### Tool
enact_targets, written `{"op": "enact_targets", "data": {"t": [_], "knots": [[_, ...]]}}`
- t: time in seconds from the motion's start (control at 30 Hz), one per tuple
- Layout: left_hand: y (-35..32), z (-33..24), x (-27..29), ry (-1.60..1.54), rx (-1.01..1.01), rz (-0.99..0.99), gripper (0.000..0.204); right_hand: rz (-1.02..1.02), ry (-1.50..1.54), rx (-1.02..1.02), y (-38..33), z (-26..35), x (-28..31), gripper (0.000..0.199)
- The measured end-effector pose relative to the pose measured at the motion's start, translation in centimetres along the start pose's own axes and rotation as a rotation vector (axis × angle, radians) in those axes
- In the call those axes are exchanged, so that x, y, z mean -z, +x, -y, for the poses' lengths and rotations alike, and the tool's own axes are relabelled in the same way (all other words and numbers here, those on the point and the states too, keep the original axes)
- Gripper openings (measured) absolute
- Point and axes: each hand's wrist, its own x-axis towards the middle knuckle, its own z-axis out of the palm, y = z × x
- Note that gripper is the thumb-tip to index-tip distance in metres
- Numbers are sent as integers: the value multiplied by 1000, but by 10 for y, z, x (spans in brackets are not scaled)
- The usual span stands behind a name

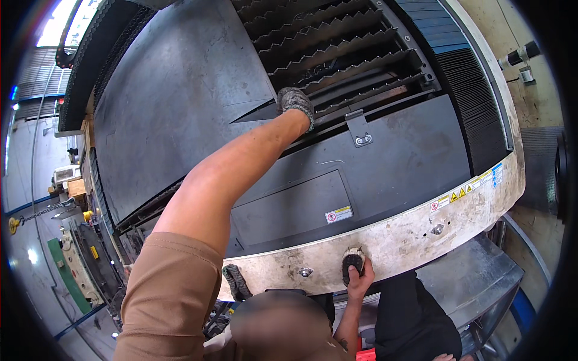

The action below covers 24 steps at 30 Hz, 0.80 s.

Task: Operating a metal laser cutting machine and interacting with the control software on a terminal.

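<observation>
Left hand [295, 108]: in a grey knit glove, at the lower right corner of the sheet; fingers look curled, can't tell if they grip it.
Metal sheet [180, 78]: big, grey, flat, covering the left part of the machine bed; task's thing, right edge alongside the slats.
Serrated slats [328, 45]: parallel rows right of the sheet, gaps between them dark.
Right hand [361, 275]: bare, low at the white front panel; thumb and fingers pinching the oval piece.
Oval piece [351, 263]: black, up against the panel; exact kind unclear.
Front panel [391, 243]: white, stained, curved by the lens; warning labels [462, 194] toward its right end.
Loose glove [237, 283]: grey knit, at the panel, left of the right hand.
Bracket [359, 129]: bolted to the dark cover [409, 144], just below the slats.
Pleated bellows [472, 108]: black, along the right side.
Hook [14, 226]: yellow, on a chain, far left.
</observation>
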Motion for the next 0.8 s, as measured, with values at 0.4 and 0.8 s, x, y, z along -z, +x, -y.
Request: {"op": "enact_targets", "data": {"t": [0.4,0.8], "knots": [[-14,16,7,-74,-25,-45,27,-45,-27,51,0,15,-10,48],[-23,6,-2,-254,111,-71,22,-29,-18,42,-5,-2,-2,47]]}}
